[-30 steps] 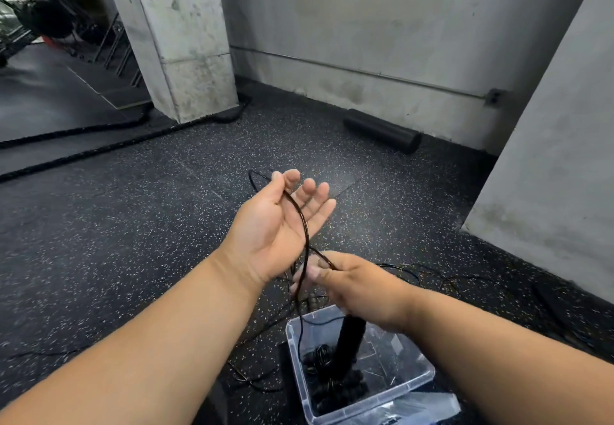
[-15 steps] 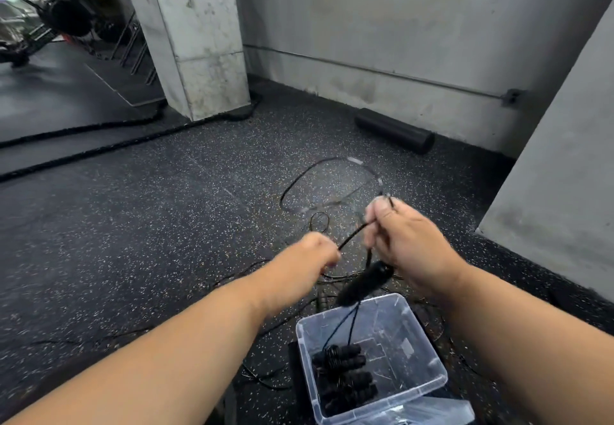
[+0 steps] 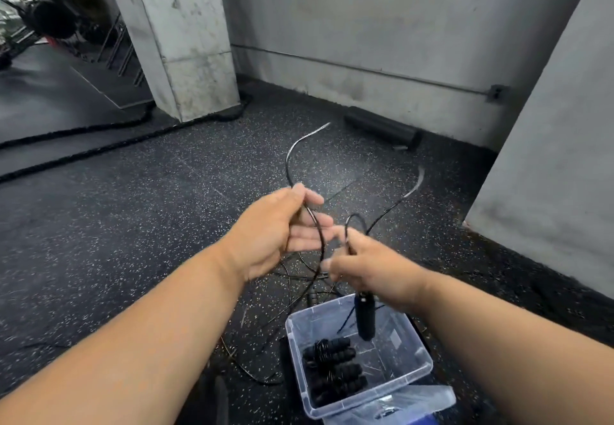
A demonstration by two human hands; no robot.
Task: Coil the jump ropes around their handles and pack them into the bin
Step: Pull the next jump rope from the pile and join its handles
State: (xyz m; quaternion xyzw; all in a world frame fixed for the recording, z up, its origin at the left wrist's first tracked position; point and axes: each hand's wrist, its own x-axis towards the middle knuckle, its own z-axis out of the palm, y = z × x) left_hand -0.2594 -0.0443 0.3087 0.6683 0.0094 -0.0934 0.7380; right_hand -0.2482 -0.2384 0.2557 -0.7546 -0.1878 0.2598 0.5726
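Observation:
A thin black jump rope (image 3: 289, 158) loops through the air in front of me. My left hand (image 3: 279, 228) pinches it between thumb and fingers near the top. My right hand (image 3: 368, 265) grips the rope's black handle (image 3: 364, 320), which hangs down over the clear plastic bin (image 3: 420, 355). Inside the bin lie several coiled ropes with black handles (image 3: 332, 368). More loose black rope (image 3: 299, 275) is tangled on the floor under my hands.
The floor is black speckled rubber. A black foam roller (image 3: 382, 127) lies by the back wall. Thick battle ropes (image 3: 109, 145) run along the left past a concrete pillar (image 3: 186, 42). A grey wall (image 3: 548, 158) stands close on the right.
My left hand rose and opened partly to pinch the rope higher up. My right hand dropped lower with the handle toward the bin. The rope loop swung up and out.

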